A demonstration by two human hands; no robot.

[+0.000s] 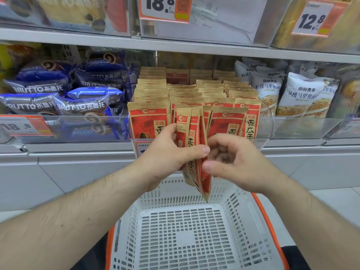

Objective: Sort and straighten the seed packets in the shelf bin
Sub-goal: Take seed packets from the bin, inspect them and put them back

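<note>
The left hand (165,152) grips a small bunch of red-and-tan paper seed packets (191,137), thumb laid across their front and fingers curled behind, holding them upright and edge-on in front of the shelf bin. The right hand (233,162) meets the bunch from the other side, its thumb pinching the lower edge of the packets while the other fingers curl loosely in front of the palm. The bottom corners of the held packets hang down over a white slotted plastic shopping basket with an orange rim (187,230), which sits directly below the hands.

Behind the hands, the clear plastic shelf bin (266,121) holds several rows of the same red-and-tan packets (194,90), standing upright one behind another; the front ones lean slightly and overlap. To the left of the bin lies a heap of blue plastic-wrapped swirl cakes (64,90) behind an orange-edged price tag (23,125). To the right stand white bags with printed cake pictures (300,96). Further price tags hang from the grey shelf above (78,38).
</note>
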